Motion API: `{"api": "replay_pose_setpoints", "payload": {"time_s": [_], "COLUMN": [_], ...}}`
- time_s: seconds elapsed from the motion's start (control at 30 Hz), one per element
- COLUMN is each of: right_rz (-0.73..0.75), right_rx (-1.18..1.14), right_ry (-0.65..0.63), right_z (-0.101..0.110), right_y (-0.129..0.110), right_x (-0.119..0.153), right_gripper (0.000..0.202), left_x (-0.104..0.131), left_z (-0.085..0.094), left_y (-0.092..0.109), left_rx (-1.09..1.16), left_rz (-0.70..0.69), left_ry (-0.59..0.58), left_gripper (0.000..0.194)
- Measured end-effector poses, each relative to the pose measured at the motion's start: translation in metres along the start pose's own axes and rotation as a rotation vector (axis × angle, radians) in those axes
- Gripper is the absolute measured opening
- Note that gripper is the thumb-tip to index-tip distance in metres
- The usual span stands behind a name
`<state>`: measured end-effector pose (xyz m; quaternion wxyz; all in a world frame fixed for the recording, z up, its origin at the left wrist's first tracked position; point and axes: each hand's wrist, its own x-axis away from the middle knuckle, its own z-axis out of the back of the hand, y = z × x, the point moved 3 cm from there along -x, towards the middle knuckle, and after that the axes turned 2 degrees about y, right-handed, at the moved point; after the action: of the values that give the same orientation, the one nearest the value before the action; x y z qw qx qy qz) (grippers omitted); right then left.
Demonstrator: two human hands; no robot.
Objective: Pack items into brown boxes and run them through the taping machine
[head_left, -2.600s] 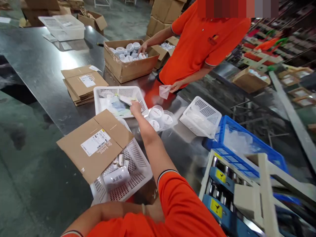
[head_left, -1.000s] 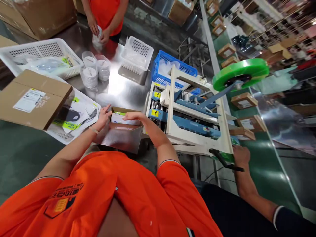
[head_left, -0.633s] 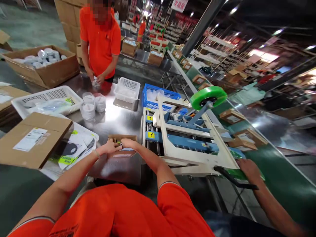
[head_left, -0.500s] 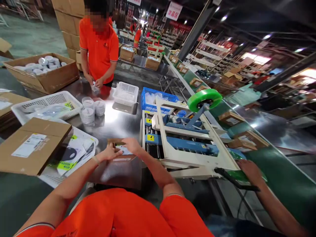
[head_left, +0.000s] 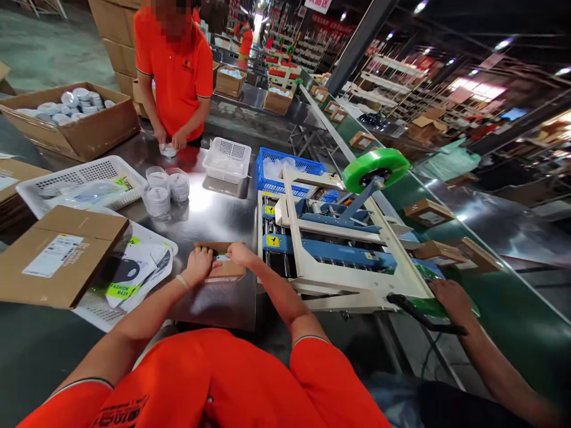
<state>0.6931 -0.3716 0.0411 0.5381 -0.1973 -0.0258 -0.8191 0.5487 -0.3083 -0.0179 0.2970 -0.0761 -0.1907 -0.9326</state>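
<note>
A small cardboard box (head_left: 228, 274) lies on the steel table (head_left: 214, 309) in front of me, its top partly open with something pale inside. My left hand (head_left: 199, 264) grips the left side of the box, fingers bent over its flap. At the top right edge, my right hand (head_left: 241, 254) is closed on the other end of the flap. Some fingertips are hidden by the hands. Left of the box, a white basket (head_left: 172, 244) holds flat packs labelled "Fashion Mask" (head_left: 129, 274), with a larger flat carton (head_left: 57, 255) partly over it.
A carton-sealing machine (head_left: 339, 261) with green tape (head_left: 375, 170) adjoins the table at right. Stacked clear round containers (head_left: 158, 202) stand farther back. A co-worker (head_left: 176, 71) in orange handles a container opposite. Another person's hand (head_left: 450, 300) rests near the machine's black handle. A green conveyor (head_left: 504, 333) carries boxes.
My hands have shifted on the small box: the left has moved left and the right has closed on the flap. The flaps now cover more of the opening. My view has tilted slightly downward.
</note>
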Motion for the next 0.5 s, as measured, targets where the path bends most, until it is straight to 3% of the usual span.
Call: {"api": "replay_pose_setpoints", "payload": {"time_s": [0.07, 0.13, 0.23, 0.3, 0.37, 0.43, 0.5], "right_rz": [0.014, 0.089, 0.175, 0.164, 0.157, 0.163, 0.183], "right_rx": [0.036, 0.070, 0.114, 0.133, 0.127, 0.098, 0.062], "right_ry": [0.138, 0.198, -0.005, -0.058, -0.001, 0.049, 0.064], "right_z": [0.012, 0.011, -0.028, -0.061, -0.084, -0.096, -0.098], "right_y": [0.008, 0.015, 0.021, 0.024, 0.026, 0.029, 0.036], "right_x": [-0.002, 0.000, 0.012, 0.026, 0.036, 0.038, 0.031], "right_gripper": [0.034, 0.064, 0.120, 0.135, 0.137, 0.131, 0.125], "left_x": [0.006, 0.012, 0.014, 0.011, 0.008, 0.008, 0.008], "left_z": [-0.006, -0.012, -0.015, -0.015, -0.017, -0.019, -0.017], "left_y": [0.004, 0.004, -0.002, -0.006, -0.009, -0.010, -0.009], "left_rx": [-0.031, -0.031, -0.036, -0.080, -0.140, -0.212, -0.273], "left_rz": [0.034, 0.047, 0.032, -0.014, -0.073, -0.114, -0.134], "left_ry": [0.148, 0.259, 0.325, 0.268, 0.136, 0.018, -0.010], "left_gripper": [0.051, 0.050, 0.068, 0.078, 0.088, 0.104, 0.120]}}
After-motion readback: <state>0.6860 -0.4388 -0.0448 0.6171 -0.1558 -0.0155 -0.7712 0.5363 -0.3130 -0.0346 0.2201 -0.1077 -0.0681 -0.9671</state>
